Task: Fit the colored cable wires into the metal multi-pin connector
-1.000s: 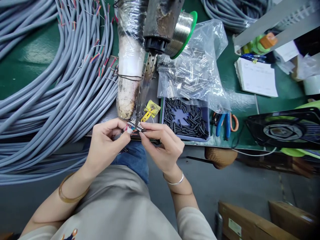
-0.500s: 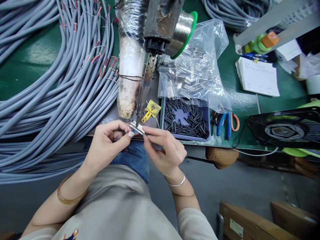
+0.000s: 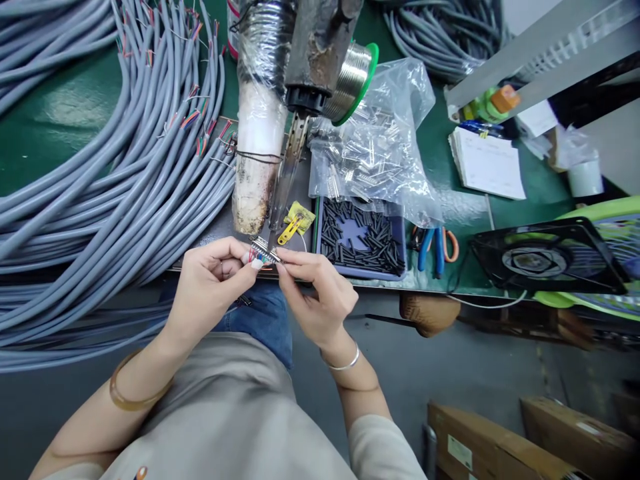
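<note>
A small silver multi-pin connector (image 3: pixel 265 249) is held at the bench edge, just under the soldering iron's tip. My left hand (image 3: pixel 213 280) pinches thin coloured wires (image 3: pixel 259 256) against the connector's left part. With thumb and forefinger, my right hand (image 3: pixel 320 287) grips the connector's right end. Above them the soldering iron (image 3: pixel 287 177) hangs tip down in its mount, the tip touching or very near the pins; I cannot tell which. Close behind lies a yellow clip on a yellow sponge (image 3: pixel 296 223).
Grey cables (image 3: pixel 165 147) with stripped ends cover the left. A solder spool (image 3: pixel 350 83), a bag of connectors (image 3: pixel 373 147) and a purple tray (image 3: pixel 361 272) of black sleeves stand behind my right hand. Farther right are blue-handled pliers (image 3: pixel 433 250), a paper stack (image 3: pixel 487 163) and a black fan (image 3: pixel 545 260).
The view has shifted slightly, so the right-hand items appear farther left. In my fingers the connector has tilted a little, its row of pins now showing as one line under the tip.
</note>
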`<state>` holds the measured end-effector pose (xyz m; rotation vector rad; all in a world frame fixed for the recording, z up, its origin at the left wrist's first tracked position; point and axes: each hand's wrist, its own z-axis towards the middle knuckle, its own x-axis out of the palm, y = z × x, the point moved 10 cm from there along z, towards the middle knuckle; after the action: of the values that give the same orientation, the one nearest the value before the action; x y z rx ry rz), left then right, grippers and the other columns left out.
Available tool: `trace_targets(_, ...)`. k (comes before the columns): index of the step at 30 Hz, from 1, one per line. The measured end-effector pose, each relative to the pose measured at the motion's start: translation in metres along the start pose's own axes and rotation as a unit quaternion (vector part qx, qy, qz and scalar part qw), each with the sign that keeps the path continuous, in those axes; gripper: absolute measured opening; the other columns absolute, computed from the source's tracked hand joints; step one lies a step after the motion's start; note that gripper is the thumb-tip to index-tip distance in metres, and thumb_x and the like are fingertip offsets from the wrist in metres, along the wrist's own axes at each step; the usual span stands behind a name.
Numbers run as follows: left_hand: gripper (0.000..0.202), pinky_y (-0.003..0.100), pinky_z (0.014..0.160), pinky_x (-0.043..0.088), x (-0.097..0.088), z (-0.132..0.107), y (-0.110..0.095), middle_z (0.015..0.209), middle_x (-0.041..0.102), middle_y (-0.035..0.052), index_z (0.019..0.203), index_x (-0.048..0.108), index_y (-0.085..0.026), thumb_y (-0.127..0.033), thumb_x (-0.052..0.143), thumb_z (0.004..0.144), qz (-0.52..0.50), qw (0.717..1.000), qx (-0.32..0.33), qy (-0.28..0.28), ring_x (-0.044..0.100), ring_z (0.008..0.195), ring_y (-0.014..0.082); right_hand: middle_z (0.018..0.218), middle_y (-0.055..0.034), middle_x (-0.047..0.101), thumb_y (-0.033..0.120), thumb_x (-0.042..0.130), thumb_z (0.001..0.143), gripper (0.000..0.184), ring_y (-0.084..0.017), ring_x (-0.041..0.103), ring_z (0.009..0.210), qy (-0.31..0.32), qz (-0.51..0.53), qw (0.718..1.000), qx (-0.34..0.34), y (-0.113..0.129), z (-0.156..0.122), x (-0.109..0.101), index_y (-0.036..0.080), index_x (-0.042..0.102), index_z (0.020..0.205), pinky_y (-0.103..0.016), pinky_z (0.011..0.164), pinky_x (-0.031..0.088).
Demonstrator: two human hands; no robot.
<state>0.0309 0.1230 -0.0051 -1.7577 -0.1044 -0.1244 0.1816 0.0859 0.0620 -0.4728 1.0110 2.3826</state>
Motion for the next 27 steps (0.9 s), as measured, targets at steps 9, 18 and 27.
trace_targets(9,0.012,0.015,0.038,0.024,-0.004,0.0,0.001,0.057,0.051,-0.0059,0.071,0.064,-0.016,-0.018,0.075,0.078,0.019,1.0,0.007,-0.019,0.032,0.042,0.0025,0.103,-0.0041,0.082,0.011,0.074,0.091,0.014,-0.017,0.079,0.093,0.008,0.05,0.998,0.024,-0.014,0.001,0.002,0.023,0.069,0.097,-0.031,0.078,0.067)
trace_targets(18,0.014,0.017,0.048,0.035,0.0,-0.002,-0.01,0.064,0.057,-0.0031,0.071,0.064,-0.017,-0.017,0.072,0.081,0.047,0.998,0.032,-0.027,0.041,0.052,0.0059,0.104,-0.0045,0.081,0.011,0.076,0.09,0.015,-0.015,0.079,0.092,0.004,0.037,0.999,0.011,-0.01,0.007,0.001,0.022,0.07,0.098,-0.026,0.079,0.066)
trace_targets(27,0.012,0.015,0.041,0.025,0.005,0.001,-0.006,0.054,0.047,-0.0072,0.07,0.064,-0.016,-0.012,0.07,0.08,0.027,1.0,0.007,0.013,0.032,0.044,0.0031,0.105,-0.0084,0.083,0.009,0.073,0.091,0.015,-0.016,0.081,0.09,0.024,-0.061,0.996,-0.067,0.013,0.004,0.0,0.02,0.064,0.095,-0.023,0.076,0.067)
